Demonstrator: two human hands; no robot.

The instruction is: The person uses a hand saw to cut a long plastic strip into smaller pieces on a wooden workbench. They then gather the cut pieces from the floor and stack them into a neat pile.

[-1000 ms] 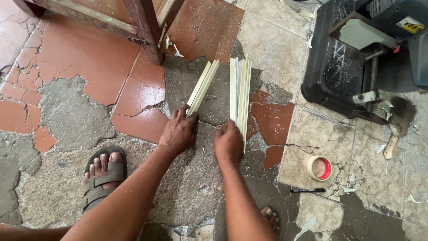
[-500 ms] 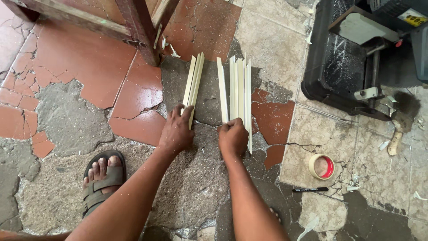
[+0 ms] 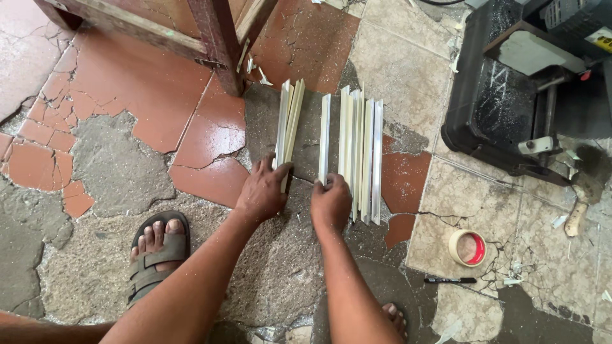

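Note:
Several pale cream angle strips lie lengthwise on the cracked floor. My left hand (image 3: 262, 191) presses on the near ends of a small left bundle of strips (image 3: 288, 121). My right hand (image 3: 330, 202) rests at the near end of a single strip (image 3: 324, 137) lying apart in the middle. Just right of it lies a wider group of strips (image 3: 362, 153), side by side, touching my right hand's edge.
A black power tool (image 3: 510, 95) stands at the right. A roll of tape (image 3: 466, 247) and a black marker (image 3: 450, 279) lie on the floor at lower right, a hammer (image 3: 577, 210) beyond. A red-brown wooden frame leg (image 3: 217, 44) stands behind the strips. My sandalled left foot (image 3: 156, 251) is at lower left.
The strips were splayed in two tilted groups; now they lie parallel and closer to me, one strip separated in the middle. Both hands have moved slightly nearer and apart.

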